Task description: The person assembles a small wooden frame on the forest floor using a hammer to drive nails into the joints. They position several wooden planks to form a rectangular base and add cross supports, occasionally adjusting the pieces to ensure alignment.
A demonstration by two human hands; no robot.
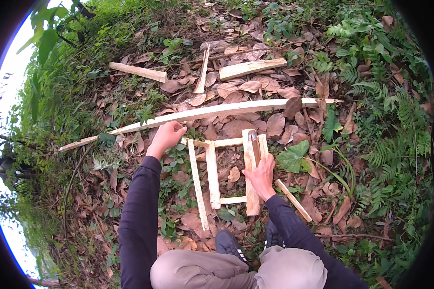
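Two knees in beige trousers (pixel 202 267) stand nearest, above dark shoes (pixel 230 244) whose white stripes are the only markings I can make out. Ahead of them a wooden frame (pixel 212 176) sits on the leafy ground (pixel 188 221), its pale strips joined by a near and a far crosspiece. The right hand (pixel 262 176) rests on the wide plank (pixel 251 190) at the frame's right side, thumb spread away from the other fingers and laid over the wood; whether they grip it I cannot tell. A loose stick (pixel 293 201) lies just right of that hand. Near the frame's far left corner is the left hand (pixel 166 139), fingers curled and drawn together; whether they pinch anything I cannot tell. Something small and shiny (pixel 252 137) shows at the plank's far end. Beyond, a long pale pole (pixel 217 110) runs crosswise, and farther off lie a round stick (pixel 138 72), a thin splinter (pixel 204 70) and a split log (pixel 252 68).
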